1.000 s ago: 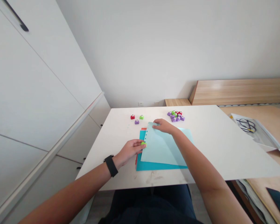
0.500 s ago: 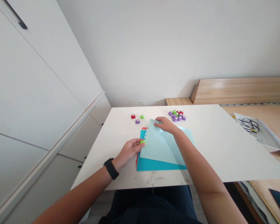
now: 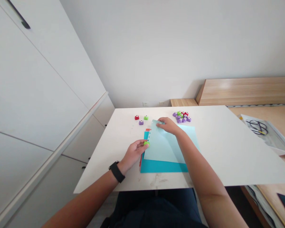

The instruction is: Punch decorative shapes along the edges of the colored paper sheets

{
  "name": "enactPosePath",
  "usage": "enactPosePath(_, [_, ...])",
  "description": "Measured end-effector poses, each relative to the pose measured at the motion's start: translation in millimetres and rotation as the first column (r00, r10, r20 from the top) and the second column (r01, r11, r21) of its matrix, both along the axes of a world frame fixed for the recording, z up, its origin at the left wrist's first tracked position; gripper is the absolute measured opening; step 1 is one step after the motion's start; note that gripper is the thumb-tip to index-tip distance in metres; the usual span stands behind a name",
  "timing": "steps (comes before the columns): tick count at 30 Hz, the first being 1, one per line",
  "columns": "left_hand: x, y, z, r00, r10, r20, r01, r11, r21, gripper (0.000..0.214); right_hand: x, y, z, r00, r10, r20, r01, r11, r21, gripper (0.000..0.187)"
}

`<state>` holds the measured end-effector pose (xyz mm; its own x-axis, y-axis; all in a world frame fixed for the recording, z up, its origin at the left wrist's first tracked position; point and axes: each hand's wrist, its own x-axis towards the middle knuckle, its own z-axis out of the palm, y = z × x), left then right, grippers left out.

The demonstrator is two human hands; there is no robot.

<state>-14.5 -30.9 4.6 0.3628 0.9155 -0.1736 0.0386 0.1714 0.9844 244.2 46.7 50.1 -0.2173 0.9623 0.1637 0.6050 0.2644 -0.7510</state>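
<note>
1. Pinching the green piece [image 3: 146, 143] at the pale blue sheet's [image 3: 167, 145] left edge: that's our left hand [image 3: 135, 151], thumb and fingers nearly closed on it. Can't tell how deep the edge sits in the piece.
2. Our right hand [image 3: 167, 124] is partly closed on the sheet's far-left part, thumb on top, other fingers mostly hidden.
3. Between the hands we see small dark marks in a row along that left edge.
4. Under it: teal sheet [image 3: 163, 167], sticking out left and on our side. Orange-red sheet [image 3: 147, 129] peeks out below that.
5. In the way: our right forearm [image 3: 192, 148] crosses the right side of both blue sheets and hides part of them. Left fingers cover some of the edge.
6. Just past the sheets, left: red piece [image 3: 136, 117], second green piece [image 3: 146, 117], purple piece [image 3: 141, 122], close together, apart from our hands.
7. Beyond our right hand: mixed pile [image 3: 181, 117] of purple, green and red pieces.
8. All on our white table [image 3: 237, 148]. Cabinet [image 3: 33, 79] left, wooden headboard [image 3: 249, 91] far right, black cable [image 3: 258, 127] in a tray nearer us.
</note>
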Motion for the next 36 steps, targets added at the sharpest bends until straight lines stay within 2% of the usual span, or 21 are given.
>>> enactPosePath(6, [2,-4,-4.1,1.000,0.030,-0.008,-0.029,0.999,0.034,0.049,-1,-1,3.4,1.000,-0.019,0.002,0.019,1.000,-0.016,0.018])
enactPosePath(14, [4,-5,-8.8,0.996,0.087,0.001,-0.087,0.996,0.035,0.048,-6,1,-1.4,0.999,-0.035,0.007,0.035,0.999,-0.014,0.019])
enactPosePath(21, [5,-4,-9.5,0.994,0.112,-0.008,-0.111,0.992,0.061,0.046,-7,2,-2.8,1.000,-0.029,0.008,0.029,0.999,0.025,0.019])
enactPosePath(26, [6,-3,-10.2,0.992,0.125,-0.023,-0.123,0.990,0.068,0.047,-8,-2,1.8,0.991,-0.049,0.121,0.050,0.999,-0.001,0.021])
enactPosePath(28, [7,-2,-11.7,0.991,0.134,-0.024,-0.132,0.988,0.074,0.048,-14,-9,7.1,0.971,-0.089,0.220,0.085,0.996,0.028,0.029])
enactPosePath(30, [7,0,-13.2,0.991,0.136,-0.018,-0.134,0.988,0.075,0.048,-23,-19,15.2,0.936,-0.162,0.313,0.119,0.981,0.151,0.054])
enactPosePath(32, [7,1,-14.5,0.992,0.126,-0.003,-0.125,0.990,0.070,0.048,-34,-33,23.4,0.906,-0.195,0.375,0.087,0.954,0.285,0.079])
enactPosePath(33, [7,2,-14.9,0.993,0.117,0.006,-0.117,0.991,0.067,0.048,-40,-40,26.0,0.897,-0.173,0.406,0.047,0.953,0.300,0.080])
enactPosePath(34, [7,3,-15.3,0.994,0.106,0.016,-0.107,0.992,0.065,0.048,-44,-47,26.9,0.888,-0.130,0.441,0.009,0.964,0.265,0.072])
enactPosePath(36, [7,4,-15.5,0.996,0.086,0.034,-0.088,0.994,0.063,0.050,-52,-60,22.2,0.865,-0.025,0.502,-0.030,0.994,0.102,0.045])
